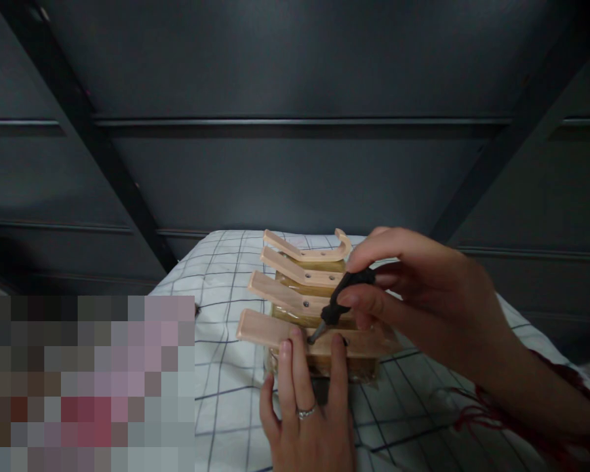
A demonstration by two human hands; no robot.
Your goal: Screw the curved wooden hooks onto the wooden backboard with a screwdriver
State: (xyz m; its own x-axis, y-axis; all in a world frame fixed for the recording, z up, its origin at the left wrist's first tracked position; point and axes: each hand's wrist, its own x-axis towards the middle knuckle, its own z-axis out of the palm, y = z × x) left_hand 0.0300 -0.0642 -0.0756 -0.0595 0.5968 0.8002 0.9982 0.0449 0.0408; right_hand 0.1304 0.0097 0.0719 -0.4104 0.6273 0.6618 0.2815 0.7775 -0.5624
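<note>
My right hand (415, 288) is closed around the black handle of a small screwdriver (344, 293). The driver slants down to the left, its metal tip at a hole in the nearest wooden hook (270, 326). From below, my left hand (307, 413) holds that same hook, fingers pressed on it either side of the tip; a ring shows on one finger. Its thumb is hidden. Three more pale wooden hooks (280, 288) lie in a row behind, with dark holes or screws in them. Under the row is a yellowish block (288, 314) in clear wrapping.
A white cloth with dark grid lines (226, 275) covers the soft surface beneath. Dark panels (299, 177) with crossing bars rise behind it. A pixelated patch hides the lower left. Dark red threads (476, 406) hang by my right wrist.
</note>
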